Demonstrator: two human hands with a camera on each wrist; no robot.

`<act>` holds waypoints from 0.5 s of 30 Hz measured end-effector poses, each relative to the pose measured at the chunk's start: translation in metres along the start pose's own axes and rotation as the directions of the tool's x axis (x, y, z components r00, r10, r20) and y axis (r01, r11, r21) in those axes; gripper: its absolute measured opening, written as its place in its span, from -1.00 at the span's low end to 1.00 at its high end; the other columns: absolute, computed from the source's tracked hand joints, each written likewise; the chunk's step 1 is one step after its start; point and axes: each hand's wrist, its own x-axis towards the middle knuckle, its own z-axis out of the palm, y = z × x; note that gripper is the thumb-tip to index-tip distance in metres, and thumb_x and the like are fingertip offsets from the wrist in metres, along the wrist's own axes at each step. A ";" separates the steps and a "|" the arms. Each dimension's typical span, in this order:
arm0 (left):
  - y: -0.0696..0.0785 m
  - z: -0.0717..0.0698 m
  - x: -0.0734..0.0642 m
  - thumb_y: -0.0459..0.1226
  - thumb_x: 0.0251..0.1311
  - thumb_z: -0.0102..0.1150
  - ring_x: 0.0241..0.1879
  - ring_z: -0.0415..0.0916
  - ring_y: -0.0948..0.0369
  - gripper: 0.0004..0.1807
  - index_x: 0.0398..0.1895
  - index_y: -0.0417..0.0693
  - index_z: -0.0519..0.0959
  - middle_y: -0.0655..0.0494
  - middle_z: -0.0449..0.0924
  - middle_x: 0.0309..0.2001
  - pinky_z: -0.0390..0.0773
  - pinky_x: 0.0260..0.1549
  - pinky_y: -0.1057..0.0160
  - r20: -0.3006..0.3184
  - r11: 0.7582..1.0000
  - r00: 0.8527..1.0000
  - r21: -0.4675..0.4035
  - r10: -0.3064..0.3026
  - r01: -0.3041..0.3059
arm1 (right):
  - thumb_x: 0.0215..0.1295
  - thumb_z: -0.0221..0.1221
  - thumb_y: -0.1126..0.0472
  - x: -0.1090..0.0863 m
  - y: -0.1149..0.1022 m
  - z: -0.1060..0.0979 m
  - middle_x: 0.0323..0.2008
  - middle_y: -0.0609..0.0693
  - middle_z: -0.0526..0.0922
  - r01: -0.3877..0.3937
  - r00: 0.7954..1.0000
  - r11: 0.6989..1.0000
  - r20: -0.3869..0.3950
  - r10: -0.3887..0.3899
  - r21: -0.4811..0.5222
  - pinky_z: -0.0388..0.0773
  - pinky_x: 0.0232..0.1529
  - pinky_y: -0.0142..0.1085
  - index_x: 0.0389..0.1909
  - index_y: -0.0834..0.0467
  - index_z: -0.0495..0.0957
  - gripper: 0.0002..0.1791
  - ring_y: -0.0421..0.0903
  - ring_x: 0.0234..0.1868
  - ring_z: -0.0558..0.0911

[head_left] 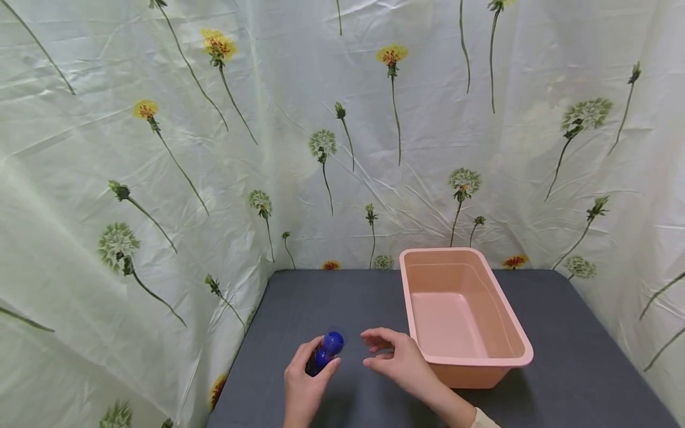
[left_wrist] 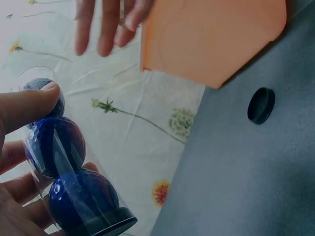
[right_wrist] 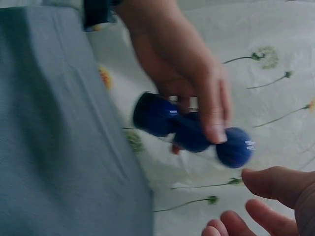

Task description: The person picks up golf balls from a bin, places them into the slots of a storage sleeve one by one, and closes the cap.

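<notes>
My left hand (head_left: pixel 305 383) grips a clear plastic tube (left_wrist: pixel 123 222) holding three blue golf balls (left_wrist: pixel 55 146) stacked in a row. A dark cap closes the tube's lower end, while the upper end, near the thumb, shows no cap. In the head view the tube tilts up and to the right over the table. My right hand (head_left: pixel 404 364) hovers just to the right of it, fingers loosely bent and holding nothing. The right wrist view puts its thumb (right_wrist: pixel 278 184) close to the end ball. A loose black cap (left_wrist: pixel 261 105) lies on the table in the left wrist view.
A pink plastic basin (head_left: pixel 465 375) stands on the right part of the dark grey table (head_left: pixel 342 297), right beside my right hand, with a bare floor inside. Flower-printed white curtain (head_left: pixel 342 196) hangs behind the table and at both sides.
</notes>
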 end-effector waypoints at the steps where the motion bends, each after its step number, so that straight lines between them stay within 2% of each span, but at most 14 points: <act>1: -0.001 -0.001 0.000 -0.06 -0.06 0.61 -0.15 0.58 0.28 -0.46 0.06 0.19 0.66 0.35 0.62 -0.13 0.62 -0.14 0.06 -0.006 1.000 1.000 -0.001 -0.002 0.002 | 0.14 0.47 0.12 -0.001 0.004 0.004 -0.07 -0.14 0.69 0.002 1.000 1.000 -0.015 -0.002 -0.009 0.65 -0.10 -0.20 0.09 -0.02 0.64 -0.54 -0.12 -0.11 0.67; 5: -0.003 -0.002 -0.002 -0.04 -0.07 0.61 -0.17 0.58 0.29 -0.45 0.06 0.20 0.66 0.36 0.61 -0.15 0.62 -0.16 0.01 -0.014 1.000 1.000 -0.008 -0.017 0.017 | 0.09 0.49 0.12 -0.003 0.022 0.018 -0.10 -0.16 0.68 -0.008 0.998 0.999 -0.070 0.004 -0.054 0.65 -0.09 -0.12 0.09 -0.02 0.64 -0.51 -0.15 -0.10 0.66; 10: -0.003 -0.002 -0.003 0.00 -0.08 0.60 -0.15 0.57 0.29 -0.42 0.08 0.21 0.65 0.36 0.60 -0.13 0.62 -0.14 0.01 0.000 0.997 0.997 -0.010 -0.074 0.074 | 0.08 0.50 0.16 -0.004 0.047 0.027 -0.09 -0.09 0.68 -0.045 0.991 0.994 -0.128 0.032 -0.102 0.64 -0.08 -0.11 0.08 0.07 0.65 -0.50 0.03 -0.02 0.67; 15: -0.004 -0.002 -0.007 0.00 -0.10 0.62 -0.16 0.58 0.29 -0.41 0.07 0.22 0.65 0.36 0.60 -0.15 0.61 -0.18 0.11 0.014 0.993 0.993 -0.016 -0.114 0.114 | 0.04 0.52 0.24 -0.005 0.075 0.032 -0.08 0.03 0.67 -0.087 0.976 0.987 -0.208 0.058 -0.133 0.65 -0.11 -0.11 0.08 0.12 0.64 -0.48 0.14 -0.04 0.65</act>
